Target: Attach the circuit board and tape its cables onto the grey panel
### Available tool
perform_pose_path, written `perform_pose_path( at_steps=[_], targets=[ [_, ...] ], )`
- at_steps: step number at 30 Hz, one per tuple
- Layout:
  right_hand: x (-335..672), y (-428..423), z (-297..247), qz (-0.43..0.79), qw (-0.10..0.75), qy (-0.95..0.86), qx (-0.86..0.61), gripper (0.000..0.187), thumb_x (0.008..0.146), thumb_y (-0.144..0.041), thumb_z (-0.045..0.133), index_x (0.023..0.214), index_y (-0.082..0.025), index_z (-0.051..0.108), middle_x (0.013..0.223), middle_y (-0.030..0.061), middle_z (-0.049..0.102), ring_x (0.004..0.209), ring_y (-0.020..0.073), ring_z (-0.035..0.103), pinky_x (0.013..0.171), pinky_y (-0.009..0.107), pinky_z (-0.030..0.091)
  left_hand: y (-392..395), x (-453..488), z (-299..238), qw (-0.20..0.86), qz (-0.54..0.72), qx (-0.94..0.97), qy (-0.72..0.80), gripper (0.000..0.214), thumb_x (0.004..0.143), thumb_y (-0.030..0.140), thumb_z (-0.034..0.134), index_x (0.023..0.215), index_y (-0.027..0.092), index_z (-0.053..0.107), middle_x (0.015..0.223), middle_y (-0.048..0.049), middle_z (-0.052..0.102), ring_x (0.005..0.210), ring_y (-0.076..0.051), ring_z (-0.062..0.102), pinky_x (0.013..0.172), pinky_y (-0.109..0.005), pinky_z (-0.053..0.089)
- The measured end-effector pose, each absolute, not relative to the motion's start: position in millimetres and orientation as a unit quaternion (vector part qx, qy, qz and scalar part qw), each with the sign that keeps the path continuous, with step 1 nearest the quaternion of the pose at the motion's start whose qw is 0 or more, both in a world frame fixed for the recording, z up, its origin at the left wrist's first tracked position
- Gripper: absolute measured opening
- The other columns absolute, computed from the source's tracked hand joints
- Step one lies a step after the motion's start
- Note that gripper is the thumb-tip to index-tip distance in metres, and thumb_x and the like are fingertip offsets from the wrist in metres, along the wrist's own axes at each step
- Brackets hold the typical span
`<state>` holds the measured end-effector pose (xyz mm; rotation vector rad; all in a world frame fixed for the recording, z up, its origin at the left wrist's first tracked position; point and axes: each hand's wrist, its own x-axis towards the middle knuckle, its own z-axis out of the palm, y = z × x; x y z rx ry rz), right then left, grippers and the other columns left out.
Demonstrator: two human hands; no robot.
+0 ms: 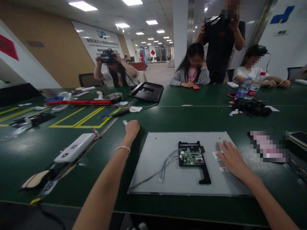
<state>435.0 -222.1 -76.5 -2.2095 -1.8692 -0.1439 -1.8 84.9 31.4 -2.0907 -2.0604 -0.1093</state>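
A grey monitor back panel (168, 179) lies flat on the green table (196, 118) in front of me. A green circuit board (191, 157) in a black plastic frame sits at its middle, with thin wires (165, 164) running off to the left. My right hand (231, 158) rests flat on the panel's right side, fingers spread, over small white labels. My left hand (131, 128) reaches past the panel's far left corner with fingers curled under, beside a small white scrap (125, 122); what it holds, if anything, is hidden.
A white device (75, 147) with cables lies at the left. A black monitor shell (146, 91), red tray (76, 102), metal bowl (113, 96) and coloured wires lie further back. Water bottles (247, 88) and a black bundle (251, 107) sit right. Several people sit or stand across the table.
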Motion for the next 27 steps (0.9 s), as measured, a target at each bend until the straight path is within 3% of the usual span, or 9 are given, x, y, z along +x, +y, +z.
perform_pose_path(
  at_steps=[7,14,19,23,27],
  targets=[
    [433,-223,-77,-0.057,0.135,-0.645,-0.750,0.054,0.094,-0.046,0.028,0.141,-0.022,0.040,0.148,0.0144,0.035,0.137,0.0353,0.029,0.105,0.054,0.034,83,-7,31,0.137,-0.069,-0.699,-0.698,0.034,0.088,0.027,0.041,0.115,0.013,0.055,0.114,-0.0176,0.059,0.100,-0.028,0.059,0.079,-0.034,0.049],
    [431,-224,-73,-0.046,0.141,-0.641,-0.753,0.055,0.093,-0.048,0.027,0.141,-0.024,0.039,0.147,0.0130,0.036,0.137,0.0355,0.028,0.104,0.055,0.035,88,-12,35,0.107,-0.030,-0.693,-0.712,0.034,0.090,0.023,0.035,0.097,0.011,0.066,0.105,-0.0190,0.065,0.098,-0.029,0.061,0.081,-0.036,0.048],
    [428,-224,-68,-0.051,0.133,-0.639,-0.756,0.054,0.094,-0.046,0.025,0.140,-0.023,0.041,0.147,0.0131,0.035,0.137,0.0341,0.029,0.105,0.053,0.034,81,-8,46,0.104,-0.039,-0.719,-0.686,0.037,0.090,0.021,0.034,0.098,0.013,0.069,0.104,-0.0168,0.067,0.099,-0.028,0.062,0.085,-0.037,0.048],
    [427,-225,-65,-0.044,0.129,-0.638,-0.758,0.053,0.094,-0.045,0.026,0.140,-0.022,0.041,0.147,0.0143,0.034,0.137,0.0345,0.028,0.106,0.052,0.033,58,33,57,0.072,-0.132,-0.828,-0.540,0.035,0.091,0.024,0.038,0.104,0.017,0.070,0.117,-0.0095,0.064,0.111,-0.023,0.056,0.100,-0.033,0.040],
    [431,-225,-63,-0.032,0.116,-0.637,-0.761,0.054,0.095,-0.045,0.027,0.141,-0.021,0.039,0.148,0.0153,0.032,0.138,0.0351,0.025,0.106,0.052,0.032,7,111,53,-0.054,-0.191,-0.912,-0.359,0.033,0.092,0.027,0.041,0.106,0.018,0.070,0.111,-0.0066,0.067,0.105,-0.019,0.059,0.098,-0.031,0.042]
  ],
)
